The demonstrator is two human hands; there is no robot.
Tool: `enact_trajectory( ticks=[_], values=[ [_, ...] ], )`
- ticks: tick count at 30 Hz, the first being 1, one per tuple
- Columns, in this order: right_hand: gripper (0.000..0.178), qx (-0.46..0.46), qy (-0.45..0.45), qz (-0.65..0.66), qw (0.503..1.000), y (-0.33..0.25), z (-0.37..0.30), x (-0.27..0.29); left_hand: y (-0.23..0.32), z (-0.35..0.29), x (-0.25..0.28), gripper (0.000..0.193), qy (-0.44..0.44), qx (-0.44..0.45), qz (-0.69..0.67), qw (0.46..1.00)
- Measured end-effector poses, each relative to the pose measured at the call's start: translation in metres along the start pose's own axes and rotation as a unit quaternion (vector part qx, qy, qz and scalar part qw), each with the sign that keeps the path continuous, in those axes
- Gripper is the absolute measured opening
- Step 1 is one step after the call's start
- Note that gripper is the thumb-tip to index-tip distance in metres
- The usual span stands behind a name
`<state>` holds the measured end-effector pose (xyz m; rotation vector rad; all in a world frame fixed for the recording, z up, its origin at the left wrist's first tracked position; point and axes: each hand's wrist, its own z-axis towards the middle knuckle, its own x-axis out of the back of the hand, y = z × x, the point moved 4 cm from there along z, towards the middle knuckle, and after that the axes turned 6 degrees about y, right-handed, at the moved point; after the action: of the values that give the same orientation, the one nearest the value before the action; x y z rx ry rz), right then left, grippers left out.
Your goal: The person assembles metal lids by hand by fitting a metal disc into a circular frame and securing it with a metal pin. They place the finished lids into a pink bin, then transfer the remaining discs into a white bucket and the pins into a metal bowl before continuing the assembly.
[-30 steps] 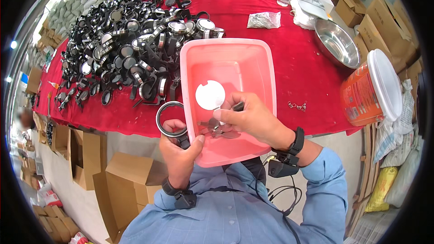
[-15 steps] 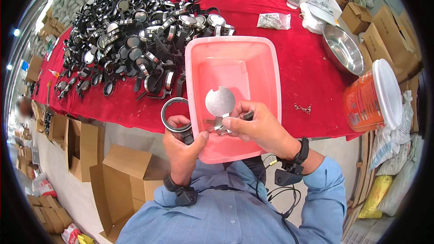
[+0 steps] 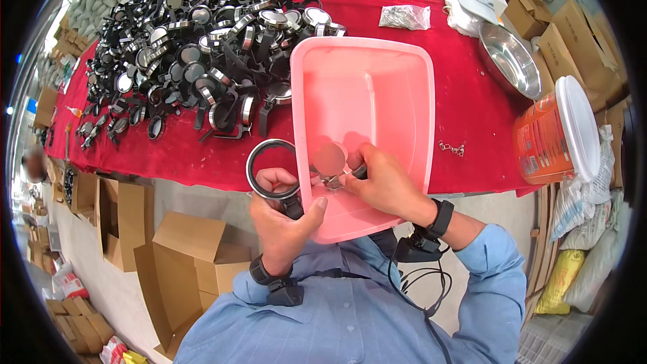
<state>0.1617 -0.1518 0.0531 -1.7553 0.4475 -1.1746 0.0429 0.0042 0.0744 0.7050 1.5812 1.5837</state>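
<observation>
My left hand (image 3: 282,212) is closed around a black ring with a shiny metal rim (image 3: 253,176) and a short black handle. The thumb of that hand lies against the left wall of a tilted pink plastic basin (image 3: 367,104). Inside the basin's near part, my right hand (image 3: 385,185) pinches a small metal piece beside a flat round metal disc (image 3: 329,159), which looks pink in the basin's light. A dark piece is partly hidden in the right fingers. Small metal clips lie under the fingertips; whether they are held cannot be made out.
A big heap of black-handled round metal-rimmed parts (image 3: 195,61) covers the red cloth's (image 3: 472,135) left side. To the right are a clear bag of small metal pieces (image 3: 405,17), a steel bowl (image 3: 510,61) and an orange bucket (image 3: 539,138). Open cardboard boxes (image 3: 175,276) stand lower left.
The pink basin has shifted right and tilted more toward me. My right hand and the disc have sunk lower into it. The ring in my left hand has moved slightly right along with the basin.
</observation>
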Motion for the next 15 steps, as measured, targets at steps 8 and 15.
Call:
enact_trajectory(
  ticks=[8, 15],
  values=[
    [0.032, 0.052, 0.006, -0.106, 0.993, 0.011, -0.008, 0.001, -0.003, -0.002, -0.003, 0.042, 0.011, 0.004, 0.101, 0.995],
    [0.031, 0.242, 0.256, -0.117, 0.929, -0.036, -0.052, 0.052, -0.02, 0.007, 0.016, 0.04, 0.059, -0.017, -0.013, 0.998]
  ],
)
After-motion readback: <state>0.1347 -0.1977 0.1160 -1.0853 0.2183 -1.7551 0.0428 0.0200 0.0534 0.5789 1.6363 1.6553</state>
